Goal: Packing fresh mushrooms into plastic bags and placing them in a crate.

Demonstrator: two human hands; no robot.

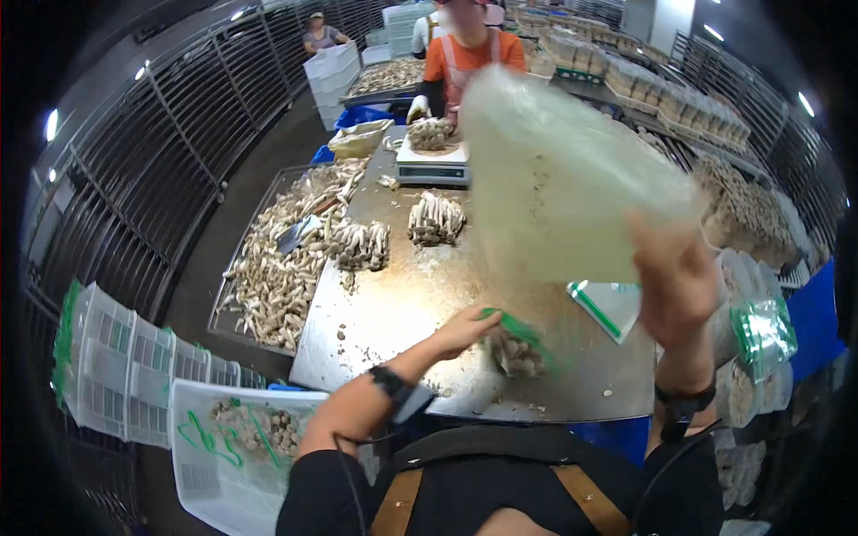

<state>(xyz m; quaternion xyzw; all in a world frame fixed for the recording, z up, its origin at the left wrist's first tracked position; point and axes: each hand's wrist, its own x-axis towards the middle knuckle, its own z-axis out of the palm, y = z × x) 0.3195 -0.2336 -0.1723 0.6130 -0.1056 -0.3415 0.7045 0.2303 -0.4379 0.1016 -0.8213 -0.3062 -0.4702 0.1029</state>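
Observation:
My left hand (pixel 466 331), a dark band on its wrist, pinches the green edge of a plastic bag (pixel 519 331) over a bunch of mushrooms (pixel 516 358) near the table's front edge. Raised on the right, my right hand (pixel 673 281) grips a large translucent plastic sheet or bag (pixel 556 187), blurred, that spans the space above the steel table (pixel 375 301). Beneath it lies a clear packing bag with a green stripe (pixel 606 311). One mushroom bunch (pixel 436 219) rests mid-table; another (pixel 362 246) sits at the left edge.
Loose mushrooms fill a tray (pixel 275 288) on the left. A white crate (pixel 201 462) holds mushrooms at lower left. Across the table stands a co-worker (pixel 469 57), a gloved hand by mushrooms on a digital scale (pixel 434 167). Green-printed packages (pixel 764 328) are stacked at the right.

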